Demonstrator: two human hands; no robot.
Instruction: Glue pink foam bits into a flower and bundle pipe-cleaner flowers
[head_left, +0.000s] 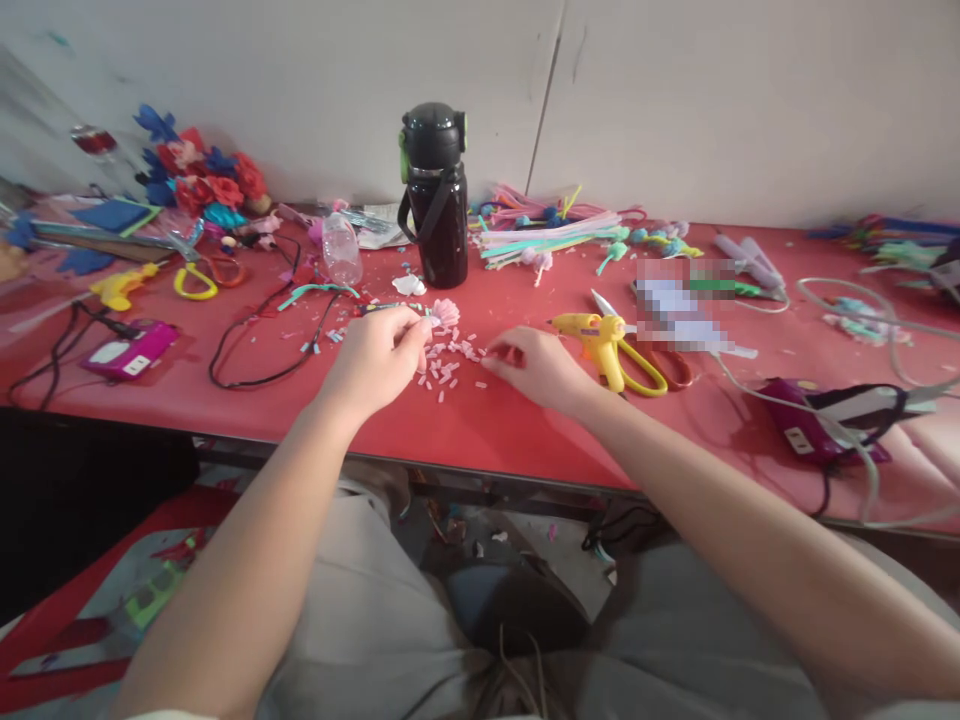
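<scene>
My left hand (pixel 385 358) is closed in a pinch over the red table. A small pale bit shows at its fingertips, too small to name. Just beyond those fingertips is a pink, ridged, fan-shaped piece (pixel 445 313); whether the hand touches it I cannot tell. Short cut pink pieces (pixel 444 372) lie scattered between my hands. At their right edge, my right hand (pixel 534 366) reaches in low with curved fingers, a gap showing between thumb and forefinger. Beside it lie a yellow glue gun (pixel 600 345) and scissors with yellow and red handles (pixel 643 372).
A black flask (pixel 442 215) stands behind my hands, a clear plastic bottle (pixel 341 250) to its left. Pipe cleaners (pixel 547 240) lie at the back. Magenta boxes with cords (pixel 129 350) sit at both sides. Another yellow glue gun (pixel 124 287) and scissors (pixel 196 280) are left.
</scene>
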